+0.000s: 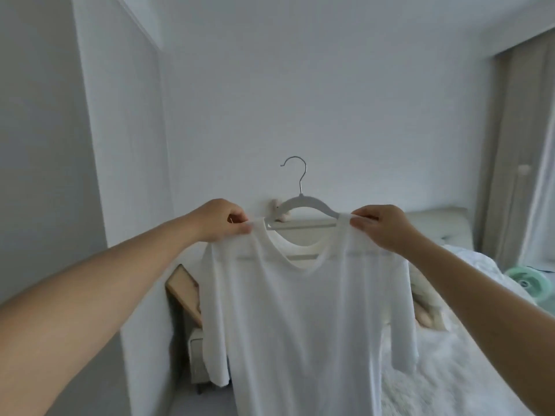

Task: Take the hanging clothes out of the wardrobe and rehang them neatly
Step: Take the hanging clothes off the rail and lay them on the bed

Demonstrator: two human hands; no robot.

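**White T-shirt held up on hanger, both hands at the shoulders**

Left hand (223, 220) is pinching the left shoulder seam of the white T-shirt (303, 310), fingers curled tight on the fabric. Right hand (380, 225) is pinching the right shoulder the same way, thumb and fingertips closed on the cloth. Shirt is hanging in mid-air in front of the white wall (300, 100), draped over a pale grey hanger (303, 205) whose metal hook is sticking up free above the collar, caught on nothing. Hanger's lower bar is showing through the thin fabric. Both sleeves are dangling loose. Bed (450, 370) with fluffy white cover is lying behind and right of the shirt. Curtain (510, 145) is hanging at far right. Small object behind the hanger's left arm, possibly a toy, too blurred to tell.
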